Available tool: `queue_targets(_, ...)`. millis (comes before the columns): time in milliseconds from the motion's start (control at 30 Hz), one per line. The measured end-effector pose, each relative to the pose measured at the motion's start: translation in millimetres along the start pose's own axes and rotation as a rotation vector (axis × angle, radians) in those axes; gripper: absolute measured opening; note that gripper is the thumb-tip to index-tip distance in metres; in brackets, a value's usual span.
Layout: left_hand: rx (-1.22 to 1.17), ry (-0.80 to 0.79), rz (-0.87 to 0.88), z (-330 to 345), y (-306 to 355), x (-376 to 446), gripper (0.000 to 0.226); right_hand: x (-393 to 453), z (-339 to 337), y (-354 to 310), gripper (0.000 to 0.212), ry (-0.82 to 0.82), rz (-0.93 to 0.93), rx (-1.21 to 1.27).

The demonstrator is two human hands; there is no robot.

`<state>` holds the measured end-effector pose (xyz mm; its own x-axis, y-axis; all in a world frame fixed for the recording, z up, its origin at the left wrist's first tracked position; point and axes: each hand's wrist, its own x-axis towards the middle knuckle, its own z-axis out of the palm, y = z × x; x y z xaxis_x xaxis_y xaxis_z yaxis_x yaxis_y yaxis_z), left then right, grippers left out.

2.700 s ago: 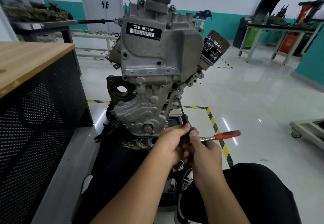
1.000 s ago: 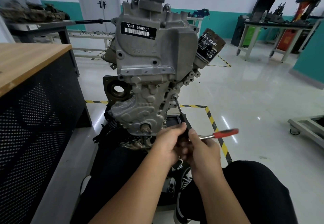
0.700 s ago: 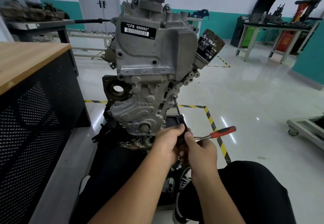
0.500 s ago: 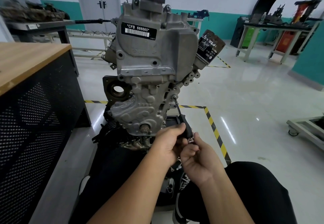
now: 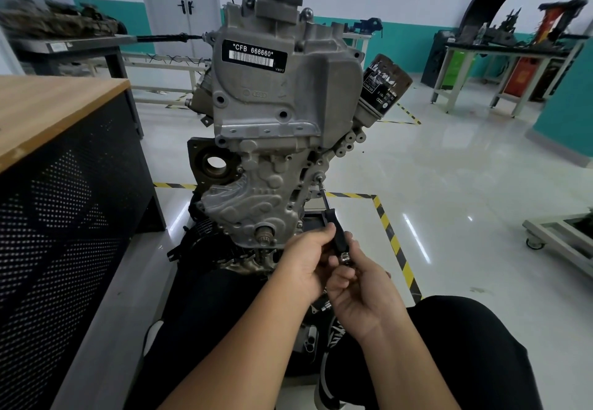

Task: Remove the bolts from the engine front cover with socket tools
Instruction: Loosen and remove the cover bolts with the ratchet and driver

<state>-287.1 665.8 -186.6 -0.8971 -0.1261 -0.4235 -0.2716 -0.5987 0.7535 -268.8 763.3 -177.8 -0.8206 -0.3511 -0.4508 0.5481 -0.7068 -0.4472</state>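
Holding a slim black-handled socket driver with a thin steel shaft (image 5: 333,223), the left hand (image 5: 306,262) curls its fingers round the handle. The shaft's tip sits on a small bolt (image 5: 319,179) at the right edge of the ribbed grey cast-aluminium engine front cover (image 5: 256,194). The right hand (image 5: 359,284) pinches the silvery butt end of the same driver with fingertips and thumb. The engine stands upright on the floor between the person's knees, the cover facing the camera below a smooth upper housing with a black barcode label (image 5: 253,55).

As a judgement, the job looks only partly done: this bolt is seated and engaged, not out. Several bolt positions along the cover's edge look like dark recesses, but whether they are empty holes or sunken bolt heads cannot be told. A small silver socket (image 5: 326,307) lies on the floor just beneath the hands.
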Motion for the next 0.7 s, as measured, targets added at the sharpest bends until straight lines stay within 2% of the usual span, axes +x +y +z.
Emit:
queue_targets(67,0.034,0.007,0.014,-0.4,-1.4,0.0,0.03,0.2,-0.2,3.0,0.016,0.048,-0.105,-0.191)
queue_targets(167,0.044,0.012,0.035,-0.9,-3.5,-1.4,0.024,7.0,-5.3,8.6,0.027,0.212,-0.37,-0.594)
queue_targets(200,0.029,0.006,0.039,-0.8,-3.8,-1.6,0.023,8.4,-6.2,9.8,0.029,0.235,-0.419,-0.649)
queue_targets(267,0.044,0.007,0.043,-0.5,-3.6,-1.8,0.028,6.9,-5.4,7.2,0.026,0.199,-0.358,-0.561)
queue_targets(367,-0.016,-0.013,0.036,0.5,-1.7,-2.3,0.035,1.3,0.3,-1.1,0.019,0.018,0.01,-0.023)
queue_targets(400,-0.031,-0.024,0.034,0.6,-1.3,-2.0,0.034,0.7,-0.3,-2.4,0.018,-0.008,0.044,0.051)
queue_targets(467,0.01,-0.024,0.037,0.5,-1.0,-1.6,0.026,1.9,-2.2,-0.7,0.014,0.026,-0.056,-0.096)
queue_targets(533,0.049,-0.012,0.053,1.0,-2.6,-2.4,0.021,5.1,-4.6,3.8,0.025,0.162,-0.268,-0.475)
queue_targets(600,0.03,-0.015,0.062,1.8,-3.9,-3.6,0.021,9.8,-7.1,7.3,0.026,0.268,-0.434,-0.687)
queue_targets(633,0.028,-0.017,0.057,2.3,-4.0,-4.0,0.021,10.7,-7.8,7.9,0.024,0.273,-0.453,-0.693)
queue_targets(700,0.045,-0.012,0.034,3.0,-3.2,-3.6,0.022,8.8,-5.9,2.3,0.023,0.195,-0.307,-0.474)
